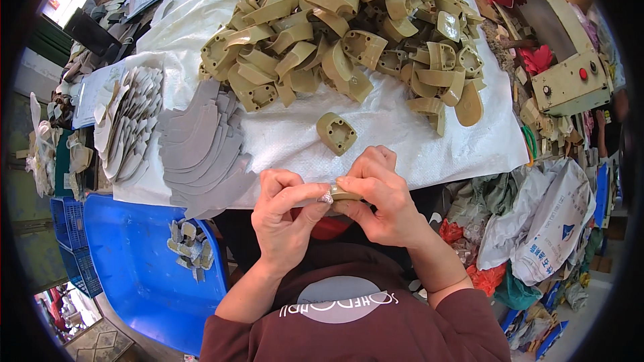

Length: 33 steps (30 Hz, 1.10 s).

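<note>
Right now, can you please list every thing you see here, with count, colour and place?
heel pieces: a large heap, too many to count, olive, on the far part of the table
single heel piece: one, olive, alone on the sheet just ahead of the hands
white sheet: one, covering the table
grey flat cut pieces: a fanned stack, on the table's left edge
pale flat pieces: a stack, further left
blue bin: one, lower left
control box: one, beige, red button, right
left hand: holding a small silvery scrap
right hand: holding an olive piece
</note>
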Each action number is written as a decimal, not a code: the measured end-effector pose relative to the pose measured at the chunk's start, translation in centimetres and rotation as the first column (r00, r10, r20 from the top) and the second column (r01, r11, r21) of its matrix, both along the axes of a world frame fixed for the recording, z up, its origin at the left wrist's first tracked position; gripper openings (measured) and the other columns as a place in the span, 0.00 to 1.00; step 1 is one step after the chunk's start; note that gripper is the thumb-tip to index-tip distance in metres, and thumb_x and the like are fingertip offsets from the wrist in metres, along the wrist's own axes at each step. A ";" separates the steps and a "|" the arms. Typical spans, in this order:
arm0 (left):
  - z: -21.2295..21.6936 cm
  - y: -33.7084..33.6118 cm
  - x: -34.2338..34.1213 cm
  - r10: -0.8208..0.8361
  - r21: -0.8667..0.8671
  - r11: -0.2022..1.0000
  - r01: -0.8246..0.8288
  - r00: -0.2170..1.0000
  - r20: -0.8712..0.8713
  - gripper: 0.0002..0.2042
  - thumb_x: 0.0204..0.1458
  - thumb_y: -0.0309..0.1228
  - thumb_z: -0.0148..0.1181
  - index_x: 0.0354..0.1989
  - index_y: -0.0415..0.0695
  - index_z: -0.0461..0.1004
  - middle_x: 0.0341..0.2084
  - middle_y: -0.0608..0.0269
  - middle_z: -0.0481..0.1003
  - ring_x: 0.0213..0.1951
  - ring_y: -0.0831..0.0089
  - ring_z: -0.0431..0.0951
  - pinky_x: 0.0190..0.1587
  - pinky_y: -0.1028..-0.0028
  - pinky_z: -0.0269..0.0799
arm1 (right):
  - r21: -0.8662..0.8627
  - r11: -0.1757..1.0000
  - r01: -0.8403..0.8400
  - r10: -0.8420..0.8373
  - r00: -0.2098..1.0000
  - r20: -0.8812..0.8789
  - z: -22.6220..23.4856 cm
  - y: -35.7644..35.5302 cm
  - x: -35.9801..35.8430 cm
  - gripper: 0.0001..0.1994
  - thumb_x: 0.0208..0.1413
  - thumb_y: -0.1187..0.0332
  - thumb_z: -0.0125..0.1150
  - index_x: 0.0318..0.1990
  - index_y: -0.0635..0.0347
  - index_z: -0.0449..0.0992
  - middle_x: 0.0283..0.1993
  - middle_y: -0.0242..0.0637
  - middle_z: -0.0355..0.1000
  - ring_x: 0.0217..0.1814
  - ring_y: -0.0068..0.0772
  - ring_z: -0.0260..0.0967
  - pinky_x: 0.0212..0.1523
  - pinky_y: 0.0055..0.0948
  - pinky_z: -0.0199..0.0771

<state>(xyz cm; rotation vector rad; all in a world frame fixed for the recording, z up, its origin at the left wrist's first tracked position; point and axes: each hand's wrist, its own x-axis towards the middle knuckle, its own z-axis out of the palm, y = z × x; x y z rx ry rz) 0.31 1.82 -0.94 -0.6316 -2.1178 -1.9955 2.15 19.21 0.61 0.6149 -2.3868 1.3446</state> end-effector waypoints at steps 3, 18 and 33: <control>0.3 0.1 0.0 0.004 -0.086 0.996 -0.012 0.996 -0.089 0.06 0.43 0.24 0.67 0.29 0.40 0.76 0.20 0.66 0.69 0.24 0.73 0.64 0.28 0.75 0.62 | -0.005 0.998 -0.069 0.069 0.996 0.056 0.6 -0.1 0.2 0.17 0.35 0.76 0.67 0.37 0.58 0.74 0.29 0.30 0.63 0.34 0.33 0.61 0.44 0.38 0.51; -0.2 -1.6 -1.3 0.151 -0.108 0.969 -0.223 0.876 -0.459 0.14 0.28 0.19 0.69 0.28 0.45 0.78 0.22 0.70 0.67 0.28 0.70 0.66 0.31 0.73 0.61 | 0.114 0.993 0.017 -0.006 0.995 -0.096 2.8 -0.7 0.5 0.16 0.45 0.63 0.67 0.42 0.56 0.74 0.47 0.37 0.70 0.45 0.42 0.62 0.49 0.41 0.57; 0.3 -1.2 0.2 -0.140 -0.095 0.989 0.109 0.897 -0.420 0.17 0.30 0.16 0.65 0.31 0.44 0.70 0.35 0.58 0.74 0.35 0.63 0.78 0.36 0.69 0.65 | -0.863 0.390 0.323 0.383 0.795 0.471 -0.2 -1.5 2.8 0.12 0.67 0.66 0.39 0.45 0.67 0.64 0.48 0.54 0.71 0.50 0.37 0.71 0.52 0.38 0.72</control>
